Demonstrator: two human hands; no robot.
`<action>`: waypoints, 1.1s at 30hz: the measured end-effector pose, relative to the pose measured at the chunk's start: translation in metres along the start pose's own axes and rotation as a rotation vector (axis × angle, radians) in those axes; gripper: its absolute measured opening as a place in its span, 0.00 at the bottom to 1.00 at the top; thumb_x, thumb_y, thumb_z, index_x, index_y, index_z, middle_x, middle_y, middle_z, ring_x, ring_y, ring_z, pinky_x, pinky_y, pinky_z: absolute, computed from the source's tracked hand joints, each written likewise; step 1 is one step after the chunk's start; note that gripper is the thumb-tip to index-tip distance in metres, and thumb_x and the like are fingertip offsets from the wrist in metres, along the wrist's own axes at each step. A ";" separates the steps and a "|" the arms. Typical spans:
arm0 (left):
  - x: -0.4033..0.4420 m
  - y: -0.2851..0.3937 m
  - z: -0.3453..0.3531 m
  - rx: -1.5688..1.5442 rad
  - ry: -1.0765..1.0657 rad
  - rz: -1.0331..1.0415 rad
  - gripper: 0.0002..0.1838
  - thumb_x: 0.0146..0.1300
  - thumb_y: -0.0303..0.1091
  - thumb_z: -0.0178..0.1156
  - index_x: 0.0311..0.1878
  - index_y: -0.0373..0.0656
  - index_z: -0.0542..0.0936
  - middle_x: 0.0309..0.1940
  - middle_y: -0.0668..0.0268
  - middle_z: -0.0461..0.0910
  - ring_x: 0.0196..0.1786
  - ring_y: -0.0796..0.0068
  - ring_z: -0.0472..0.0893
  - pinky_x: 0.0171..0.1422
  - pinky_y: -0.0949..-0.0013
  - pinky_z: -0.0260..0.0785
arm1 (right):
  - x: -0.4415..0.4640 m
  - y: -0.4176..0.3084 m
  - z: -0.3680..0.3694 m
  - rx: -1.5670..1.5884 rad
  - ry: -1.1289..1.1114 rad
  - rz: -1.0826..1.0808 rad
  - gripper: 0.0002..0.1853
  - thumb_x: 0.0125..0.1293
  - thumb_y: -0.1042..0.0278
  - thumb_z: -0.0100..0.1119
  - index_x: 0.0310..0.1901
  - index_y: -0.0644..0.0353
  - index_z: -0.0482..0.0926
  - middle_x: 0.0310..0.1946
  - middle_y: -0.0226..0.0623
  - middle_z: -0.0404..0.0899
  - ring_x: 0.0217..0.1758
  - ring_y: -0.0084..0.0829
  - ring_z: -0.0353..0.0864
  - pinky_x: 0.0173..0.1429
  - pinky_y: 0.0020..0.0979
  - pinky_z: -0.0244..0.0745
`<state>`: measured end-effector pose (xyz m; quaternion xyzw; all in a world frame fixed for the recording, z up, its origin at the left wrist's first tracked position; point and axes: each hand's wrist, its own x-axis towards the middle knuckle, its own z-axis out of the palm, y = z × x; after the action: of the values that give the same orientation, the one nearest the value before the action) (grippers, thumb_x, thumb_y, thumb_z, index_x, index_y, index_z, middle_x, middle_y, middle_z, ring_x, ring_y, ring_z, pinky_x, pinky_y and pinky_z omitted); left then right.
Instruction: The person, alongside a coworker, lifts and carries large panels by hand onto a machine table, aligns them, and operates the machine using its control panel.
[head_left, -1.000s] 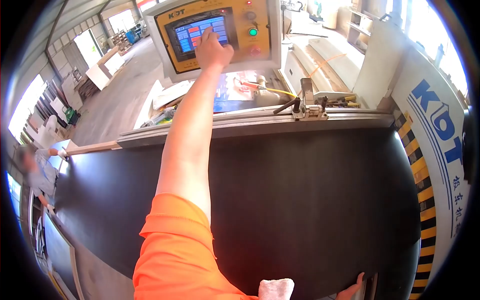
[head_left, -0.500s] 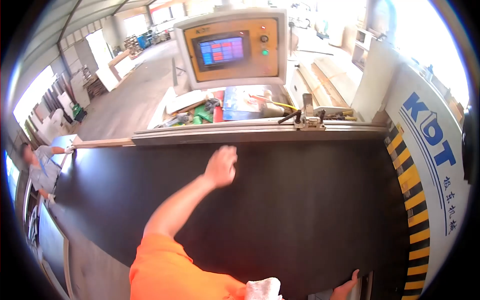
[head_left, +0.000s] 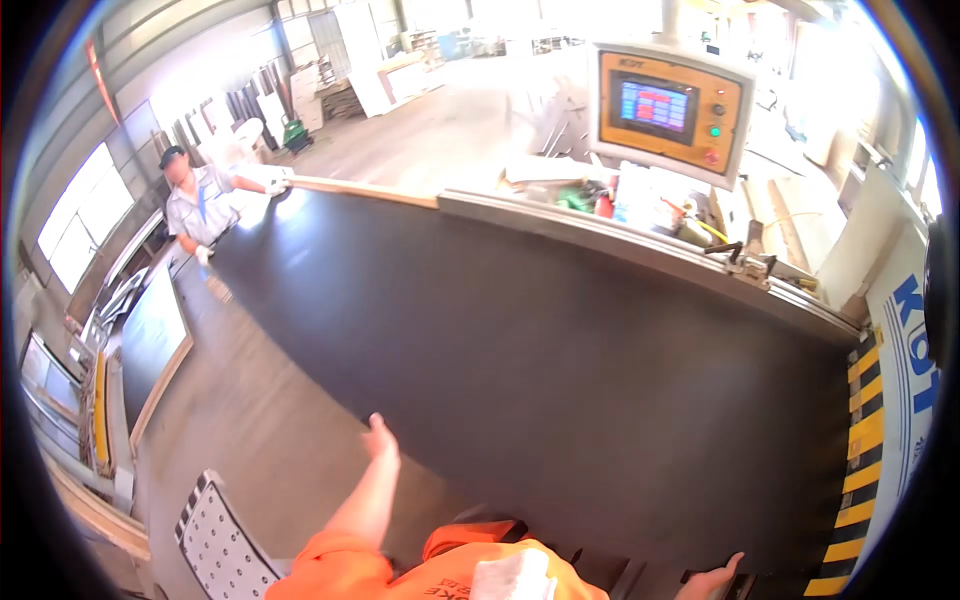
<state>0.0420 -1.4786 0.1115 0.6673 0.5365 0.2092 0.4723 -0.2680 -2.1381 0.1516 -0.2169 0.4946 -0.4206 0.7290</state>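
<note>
A large black panel (head_left: pixel 560 330) lies in front of me, stretching from the striped machine side at right to a co-worker at far left. My left hand (head_left: pixel 380 440) is at the panel's near edge, thumb up; its other fingers are mostly hidden, seemingly gripping the edge. Further right, my right hand (head_left: pixel 708 578) holds the same near edge close to my body, thumb raised and the remaining fingers out of sight. Along the panel's far side runs a metal fence (head_left: pixel 640 265) with a clamp-like stop (head_left: pixel 745 262).
A co-worker (head_left: pixel 205 200) in white gloves holds the panel's far left end. Behind the fence stand a control screen (head_left: pixel 655 108) and a pile of tools (head_left: pixel 610 195). At lower left are a perforated plate (head_left: pixel 225 545) and another panel (head_left: pixel 155 345).
My left hand has come back from the panel's far side to its near edge. The view has turned left. My right hand stays at the near edge.
</note>
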 end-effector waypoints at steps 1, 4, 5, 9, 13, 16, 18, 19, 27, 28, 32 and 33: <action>0.000 -0.003 0.011 -0.275 -0.120 -0.126 0.40 0.69 0.60 0.57 0.60 0.23 0.73 0.60 0.46 0.77 0.64 0.54 0.76 0.70 0.56 0.65 | -0.001 0.001 -0.003 0.001 -0.038 -0.007 0.37 0.71 0.37 0.50 0.68 0.62 0.68 0.67 0.41 0.70 0.64 0.43 0.73 0.63 0.43 0.73; -0.012 0.003 0.012 -0.531 -0.238 -0.110 0.40 0.71 0.61 0.53 0.57 0.22 0.76 0.54 0.51 0.82 0.57 0.61 0.81 0.64 0.61 0.70 | 0.000 0.000 -0.020 -0.034 -0.171 -0.027 0.36 0.72 0.36 0.48 0.67 0.62 0.70 0.65 0.39 0.72 0.63 0.41 0.74 0.61 0.42 0.75; -0.010 0.000 0.011 -0.529 -0.252 -0.084 0.40 0.72 0.61 0.53 0.57 0.22 0.76 0.54 0.52 0.82 0.56 0.62 0.81 0.64 0.62 0.70 | 0.000 0.003 -0.029 -0.050 -0.211 -0.023 0.36 0.72 0.36 0.48 0.66 0.62 0.70 0.65 0.39 0.73 0.62 0.41 0.75 0.61 0.42 0.75; -0.013 0.001 0.000 -0.371 -0.275 0.029 0.42 0.72 0.62 0.50 0.58 0.20 0.74 0.57 0.47 0.80 0.63 0.58 0.77 0.68 0.61 0.66 | -0.027 0.052 -0.062 -0.367 -0.157 0.062 0.33 0.72 0.40 0.50 0.63 0.63 0.72 0.60 0.41 0.75 0.58 0.40 0.77 0.58 0.41 0.77; 0.001 0.003 -0.037 -0.120 -0.645 0.097 0.43 0.72 0.66 0.46 0.58 0.24 0.76 0.57 0.44 0.79 0.64 0.55 0.77 0.68 0.60 0.66 | -0.100 0.148 -0.087 -0.876 -0.251 0.424 0.29 0.72 0.46 0.53 0.60 0.66 0.73 0.55 0.44 0.78 0.54 0.41 0.80 0.56 0.40 0.78; 0.020 0.011 -0.083 0.128 -1.103 -0.101 0.41 0.68 0.69 0.48 0.51 0.31 0.81 0.49 0.47 0.83 0.56 0.56 0.82 0.59 0.57 0.73 | -0.196 0.218 -0.057 -1.161 -0.542 0.601 0.26 0.72 0.51 0.55 0.58 0.67 0.74 0.51 0.46 0.81 0.50 0.41 0.82 0.55 0.40 0.80; 0.047 -0.025 -0.111 0.358 -1.128 0.263 0.38 0.64 0.67 0.55 0.49 0.33 0.82 0.47 0.47 0.84 0.54 0.53 0.83 0.56 0.54 0.75 | -0.268 0.258 -0.025 -1.221 -0.748 0.581 0.24 0.72 0.54 0.57 0.56 0.69 0.74 0.48 0.48 0.82 0.48 0.41 0.83 0.54 0.40 0.81; 0.062 -0.046 -0.125 0.467 -1.063 0.521 0.37 0.62 0.65 0.58 0.49 0.33 0.82 0.48 0.46 0.84 0.53 0.51 0.83 0.56 0.54 0.75 | -0.305 0.274 -0.008 -1.229 -0.835 0.542 0.23 0.72 0.55 0.58 0.55 0.69 0.75 0.47 0.48 0.83 0.47 0.41 0.84 0.53 0.39 0.81; 0.223 -0.081 -0.280 0.492 -0.966 0.200 0.35 0.60 0.55 0.61 0.61 0.34 0.77 0.48 0.54 0.85 0.52 0.53 0.84 0.56 0.55 0.76 | -0.544 0.379 0.146 -1.255 -1.619 0.086 0.10 0.68 0.71 0.58 0.45 0.70 0.79 0.35 0.41 0.86 0.38 0.28 0.84 0.47 0.30 0.80; 0.242 -0.093 -0.291 0.467 -0.875 0.223 0.35 0.61 0.55 0.61 0.62 0.35 0.77 0.47 0.57 0.86 0.51 0.56 0.84 0.55 0.56 0.76 | -0.563 0.394 0.165 -1.271 -1.688 -0.009 0.10 0.66 0.72 0.60 0.44 0.70 0.79 0.35 0.39 0.85 0.38 0.26 0.84 0.47 0.29 0.79; 0.287 -0.084 -0.347 0.344 -0.587 0.179 0.32 0.63 0.54 0.60 0.59 0.36 0.78 0.47 0.56 0.86 0.51 0.54 0.84 0.55 0.55 0.76 | -0.631 0.466 0.240 -1.208 -1.833 -0.051 0.09 0.65 0.73 0.61 0.44 0.68 0.80 0.34 0.35 0.84 0.38 0.25 0.83 0.47 0.26 0.77; 0.291 -0.095 -0.355 0.304 -0.515 0.173 0.31 0.63 0.54 0.60 0.58 0.36 0.78 0.47 0.56 0.85 0.51 0.54 0.84 0.55 0.55 0.75 | -0.636 0.496 0.254 -1.188 -1.880 -0.056 0.08 0.65 0.74 0.61 0.43 0.68 0.80 0.34 0.35 0.84 0.38 0.25 0.83 0.47 0.26 0.77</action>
<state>-0.1878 -1.0706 0.1297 0.8044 0.3657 -0.0097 0.4681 0.0591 -1.3634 0.2367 -0.7751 -0.1370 0.1984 0.5841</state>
